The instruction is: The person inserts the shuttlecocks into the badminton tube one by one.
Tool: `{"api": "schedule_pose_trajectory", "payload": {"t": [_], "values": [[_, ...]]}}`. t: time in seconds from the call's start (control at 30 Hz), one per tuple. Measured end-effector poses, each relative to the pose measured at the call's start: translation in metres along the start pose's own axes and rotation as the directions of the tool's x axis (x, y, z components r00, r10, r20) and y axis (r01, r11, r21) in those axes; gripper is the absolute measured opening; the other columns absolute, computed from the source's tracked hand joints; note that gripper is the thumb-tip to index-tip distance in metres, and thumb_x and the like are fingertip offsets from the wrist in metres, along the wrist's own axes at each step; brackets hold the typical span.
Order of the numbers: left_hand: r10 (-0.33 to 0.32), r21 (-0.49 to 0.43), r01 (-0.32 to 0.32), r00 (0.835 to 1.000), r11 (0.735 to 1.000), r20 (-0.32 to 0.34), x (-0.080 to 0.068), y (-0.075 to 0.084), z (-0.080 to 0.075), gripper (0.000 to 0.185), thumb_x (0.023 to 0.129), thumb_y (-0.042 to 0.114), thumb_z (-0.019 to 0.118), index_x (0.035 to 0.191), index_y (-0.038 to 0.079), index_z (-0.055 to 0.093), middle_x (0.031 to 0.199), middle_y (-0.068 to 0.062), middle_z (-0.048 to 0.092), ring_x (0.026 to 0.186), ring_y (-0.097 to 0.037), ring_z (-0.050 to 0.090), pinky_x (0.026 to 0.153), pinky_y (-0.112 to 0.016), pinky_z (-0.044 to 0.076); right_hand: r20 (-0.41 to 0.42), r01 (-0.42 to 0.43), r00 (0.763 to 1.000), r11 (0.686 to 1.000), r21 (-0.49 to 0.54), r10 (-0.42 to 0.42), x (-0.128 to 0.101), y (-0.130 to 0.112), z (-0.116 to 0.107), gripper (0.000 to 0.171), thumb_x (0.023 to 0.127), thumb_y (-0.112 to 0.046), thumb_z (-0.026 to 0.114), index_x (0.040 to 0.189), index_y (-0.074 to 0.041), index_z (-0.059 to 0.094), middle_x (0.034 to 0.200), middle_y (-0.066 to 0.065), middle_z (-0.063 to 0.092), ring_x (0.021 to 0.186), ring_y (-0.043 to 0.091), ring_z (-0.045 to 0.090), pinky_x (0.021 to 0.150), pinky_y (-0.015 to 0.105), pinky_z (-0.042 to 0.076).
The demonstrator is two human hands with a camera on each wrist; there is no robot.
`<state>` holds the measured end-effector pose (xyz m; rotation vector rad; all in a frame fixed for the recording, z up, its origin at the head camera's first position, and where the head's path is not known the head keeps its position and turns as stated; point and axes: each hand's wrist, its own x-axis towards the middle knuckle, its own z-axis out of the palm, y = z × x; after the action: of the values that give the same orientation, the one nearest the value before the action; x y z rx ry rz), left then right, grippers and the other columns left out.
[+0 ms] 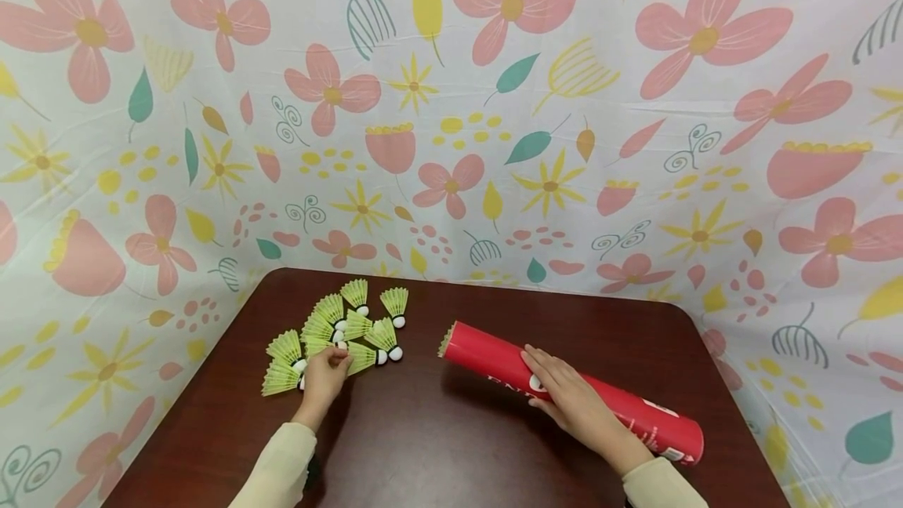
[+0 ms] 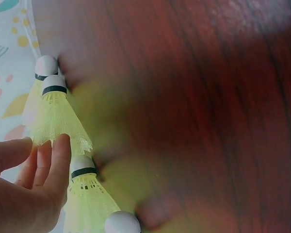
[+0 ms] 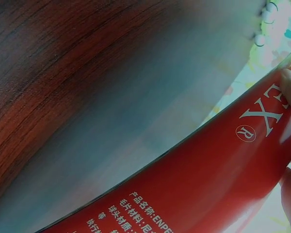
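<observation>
Several yellow-green shuttlecocks (image 1: 339,332) with white cork tips lie clustered on the left of a dark brown table (image 1: 437,437). My left hand (image 1: 324,373) reaches into the near side of the cluster. In the left wrist view its fingers (image 2: 58,160) are fairly straight, and one fingertip touches the skirt of a shuttlecock (image 2: 56,116). A long red tube (image 1: 487,363) lies on the table with its open end pointing left. My right hand (image 1: 571,398) holds it at the middle, fingers over the top and thumb on the near side. White print on the red tube (image 3: 208,179) shows up close.
A floral cloth (image 1: 451,100) hangs as a backdrop behind the table and on both sides. The table's rounded back corners lie close to the cloth. Bare wood lies between the shuttlecocks and the tube and along the near edge.
</observation>
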<state>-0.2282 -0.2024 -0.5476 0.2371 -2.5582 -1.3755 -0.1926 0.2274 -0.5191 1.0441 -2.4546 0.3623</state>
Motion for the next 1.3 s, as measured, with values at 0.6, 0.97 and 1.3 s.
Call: {"api": "schedule_pose_trajectory", "payload": {"t": [0.6,0.97,1.3], "values": [[-0.003,-0.054,0.004,1.000,0.999,0.013,-0.008,0.008,-0.002,0.010,0.092,0.007,0.065,0.095,-0.003,0.069,0.079,-0.015,0.066,0.067,-0.021,0.063,0.058,-0.027,0.051,-0.006,0.020,1.000,1.000,0.018,-0.020,0.001,0.000,-0.001,0.091,0.066,-0.016,0.088,0.143,0.000,0.042,0.146,0.015,0.044,0.127,0.032,0.048,0.114,0.020,0.011],[0.022,-0.135,-0.021,1.000,0.991,0.005,-0.008,0.024,-0.004,0.012,0.090,0.009,0.068,0.096,-0.001,0.072,0.083,-0.015,0.068,0.076,-0.028,0.066,0.063,-0.028,0.054,0.024,0.006,1.000,0.999,0.051,-0.007,0.002,0.000,-0.003,0.072,0.095,-0.053,0.043,0.146,-0.003,0.039,0.146,0.015,0.043,0.129,0.030,0.046,0.113,0.016,0.008],[0.093,-0.228,-0.092,0.996,0.969,-0.008,-0.008,0.048,0.003,0.011,0.088,0.007,0.070,0.095,0.001,0.074,0.093,-0.016,0.071,0.076,-0.028,0.069,0.070,-0.040,0.056,0.029,0.013,0.999,0.999,0.053,-0.015,0.004,-0.002,-0.003,0.088,0.073,-0.019,0.084,0.146,-0.003,0.038,0.146,0.016,0.043,0.129,0.030,0.045,0.113,0.018,0.009]]}}
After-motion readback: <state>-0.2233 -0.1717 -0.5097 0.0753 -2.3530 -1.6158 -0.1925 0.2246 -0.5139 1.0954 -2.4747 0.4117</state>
